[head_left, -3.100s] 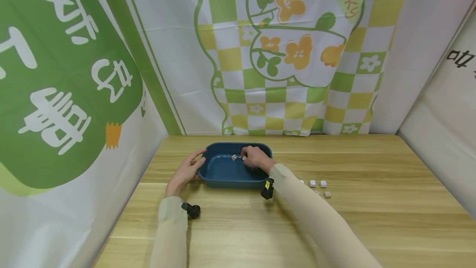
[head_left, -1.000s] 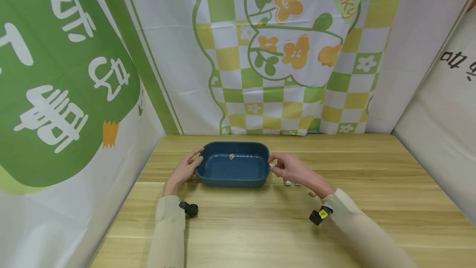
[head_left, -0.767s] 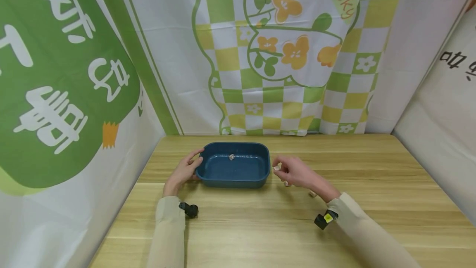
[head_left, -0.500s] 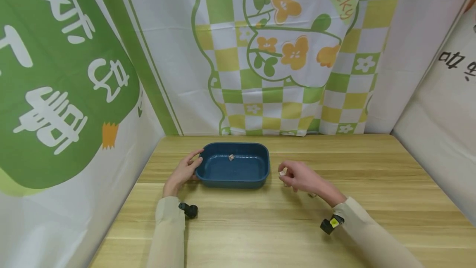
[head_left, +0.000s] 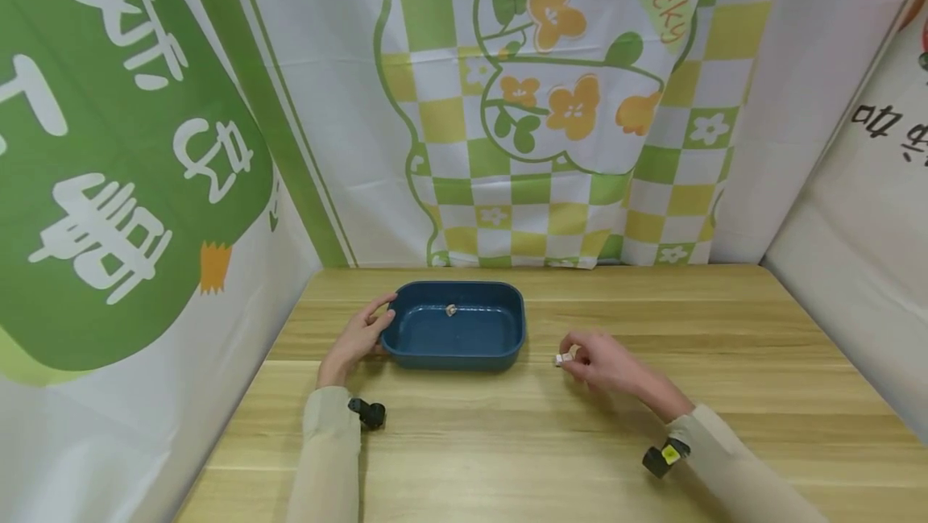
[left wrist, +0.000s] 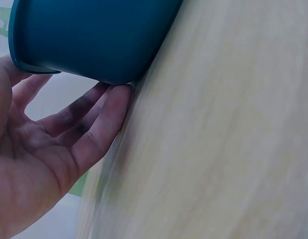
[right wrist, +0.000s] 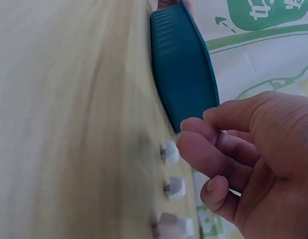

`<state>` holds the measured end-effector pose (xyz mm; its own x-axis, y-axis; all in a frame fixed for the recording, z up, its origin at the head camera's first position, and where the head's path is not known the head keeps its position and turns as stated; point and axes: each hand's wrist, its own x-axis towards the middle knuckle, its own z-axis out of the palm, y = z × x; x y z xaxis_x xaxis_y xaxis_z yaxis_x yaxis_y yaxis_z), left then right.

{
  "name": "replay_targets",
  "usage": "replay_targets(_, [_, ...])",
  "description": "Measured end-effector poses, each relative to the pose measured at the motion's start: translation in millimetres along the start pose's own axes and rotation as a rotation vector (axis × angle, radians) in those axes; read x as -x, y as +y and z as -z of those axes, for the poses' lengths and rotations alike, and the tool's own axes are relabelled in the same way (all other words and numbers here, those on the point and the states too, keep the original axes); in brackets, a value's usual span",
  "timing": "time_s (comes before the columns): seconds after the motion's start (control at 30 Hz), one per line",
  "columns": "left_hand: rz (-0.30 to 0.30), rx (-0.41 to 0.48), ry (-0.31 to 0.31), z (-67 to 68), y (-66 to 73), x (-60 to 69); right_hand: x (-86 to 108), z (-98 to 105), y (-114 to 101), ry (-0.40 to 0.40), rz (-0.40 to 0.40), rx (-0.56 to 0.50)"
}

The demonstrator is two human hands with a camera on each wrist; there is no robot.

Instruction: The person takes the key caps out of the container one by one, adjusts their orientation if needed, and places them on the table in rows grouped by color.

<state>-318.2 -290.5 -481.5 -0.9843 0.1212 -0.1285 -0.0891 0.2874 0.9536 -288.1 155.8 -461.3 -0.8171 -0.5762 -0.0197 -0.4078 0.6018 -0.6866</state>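
My left hand (head_left: 354,343) grips the left end of a dark blue plastic bin (head_left: 455,363). In the left wrist view, its fingers (left wrist: 105,124) reach from the rim down to the base corner. Just right of the bin, my right hand (head_left: 611,366) is low over the table, thumb and forefinger pinching a small keycap (head_left: 568,357); the right wrist view hides that piece behind the fingertips. A white keycap (head_left: 559,360) on the table lies close to those fingertips. Inside the bin, one pale keycap (head_left: 451,310) rests by the back wall.
Several more keycaps stand in a row beneath my right hand, such as a white keycap (right wrist: 176,188) with a dark underside; a beige keycap (right wrist: 169,223) sits nearer me. The wooden table (head_left: 464,458) ends at a patterned cloth (head_left: 507,217), with cloth at both sides too.
My right hand was in the bin earlier, near two keycaps. It has come out with one and moved right and down to the table row. My left hand stays on the bin.
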Motion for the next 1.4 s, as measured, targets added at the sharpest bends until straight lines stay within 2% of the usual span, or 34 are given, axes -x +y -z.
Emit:
replay_targets(0.17, [0.004, 0.0, 0.009, 1.1, -1.6, -0.6, 7.7, -5, 6, 0.002, -0.032, -0.014])
replay_targets(0.43, [0.005, 0.004, 0.013, 0.7, -5.1, -1.8, 16.2, -11, 10, 0.049, -0.051, -0.047])
replay_targets(0.77, [0.004, -0.006, 0.02, -0.3, -4.1, -2.6, 23.6, -17, 14, 0.005, -0.094, -0.085])
replay_targets(1.03, [-0.013, -0.023, 0.01, 0.6, -4.1, -2.2, 23.5, -20, 16, 0.021, -0.075, -0.049])
replay_targets(1.4, [-0.016, -0.033, 0.01, 0.0, -0.3, -1.4, 21.3, -22, 20, 0.061, -0.113, -0.014])
